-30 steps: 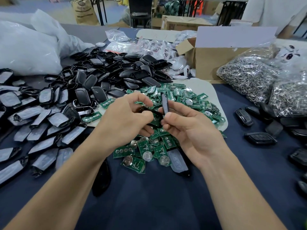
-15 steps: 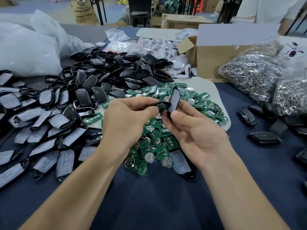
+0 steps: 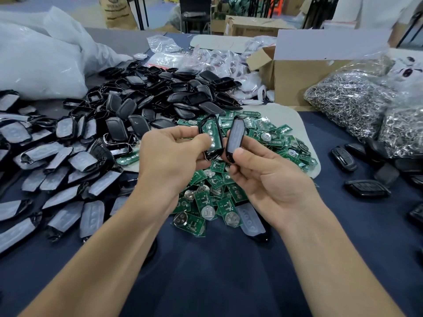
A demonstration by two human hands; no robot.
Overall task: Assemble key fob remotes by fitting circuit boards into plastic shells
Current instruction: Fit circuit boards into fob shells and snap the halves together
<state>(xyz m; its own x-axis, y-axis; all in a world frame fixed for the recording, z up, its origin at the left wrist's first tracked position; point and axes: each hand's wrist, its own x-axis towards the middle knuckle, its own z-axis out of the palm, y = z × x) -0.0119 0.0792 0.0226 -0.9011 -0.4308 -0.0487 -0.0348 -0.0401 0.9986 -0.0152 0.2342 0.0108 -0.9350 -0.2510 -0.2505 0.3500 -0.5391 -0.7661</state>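
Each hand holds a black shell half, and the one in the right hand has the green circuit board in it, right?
Not quite. In the head view the green circuit board sits in the shell half in the left hand; the right hand holds the other shell half.

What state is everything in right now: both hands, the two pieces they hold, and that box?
left hand: grips the board shell
board shell: open, green board inside
right hand: pinches the cover half
cover half: separate, not yet joined
cardboard box: flaps open
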